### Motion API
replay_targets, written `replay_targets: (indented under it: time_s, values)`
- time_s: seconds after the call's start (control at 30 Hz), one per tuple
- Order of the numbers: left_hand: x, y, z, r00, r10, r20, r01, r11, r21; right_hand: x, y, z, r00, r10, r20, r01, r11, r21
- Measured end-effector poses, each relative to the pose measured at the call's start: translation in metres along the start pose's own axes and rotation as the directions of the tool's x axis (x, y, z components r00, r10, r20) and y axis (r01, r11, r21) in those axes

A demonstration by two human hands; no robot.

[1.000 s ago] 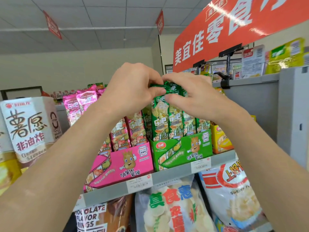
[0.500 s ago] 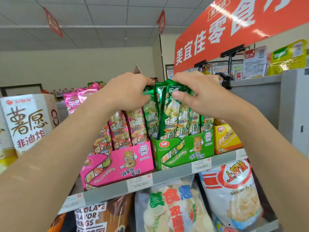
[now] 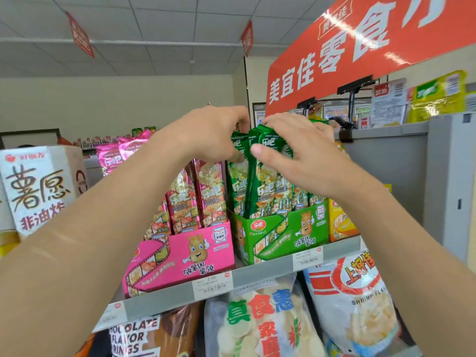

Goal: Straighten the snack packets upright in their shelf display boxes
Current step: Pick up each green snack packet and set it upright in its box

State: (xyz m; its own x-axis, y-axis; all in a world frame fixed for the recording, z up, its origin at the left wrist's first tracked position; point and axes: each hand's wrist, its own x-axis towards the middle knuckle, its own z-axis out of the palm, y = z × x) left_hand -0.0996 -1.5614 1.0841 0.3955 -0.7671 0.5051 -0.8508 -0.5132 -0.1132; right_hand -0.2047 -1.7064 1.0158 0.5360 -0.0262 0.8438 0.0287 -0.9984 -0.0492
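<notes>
Tall green snack packets stand in a green display box on the shelf, leaning slightly to the left. My left hand grips the tops of the leftmost green packets from above. My right hand lies over the tops of the packets to the right, fingers curled round them and thumb on the front. Left of this, pink packets stand in a pink display box.
The grey shelf edge carries price tags. Large snack bags hang below it. A white carton stands at the left, a yellow box right of the green box, and a grey shelf panel at the right.
Both hands have stayed on the green packet tops. The packets have shifted from upright to a slight lean, and my view has come closer.
</notes>
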Motion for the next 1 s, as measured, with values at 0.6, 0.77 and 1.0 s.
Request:
replay_targets:
  time_s: [0.6, 0.77, 1.0]
  values:
    - [-0.024, 0.025, -0.031, 0.349, -0.270, -0.898, -0.666, 0.603, -0.440, -0.011, -0.011, 0.019, 0.996, 0.025, -0.084, -0.022, 0.999, 0.042]
    - [-0.046, 0.037, -0.012, 0.666, -0.351, -0.658, -0.535, 0.390, -0.749, -0.022, -0.017, 0.020, 0.989, 0.040, -0.144, -0.030, 0.997, 0.071]
    - [-0.090, 0.073, 0.043, 0.673, -0.400, -0.622, -0.547, 0.297, -0.783, -0.101, -0.029, 0.013, 0.959, 0.236, 0.159, -0.270, 0.580, 0.769]
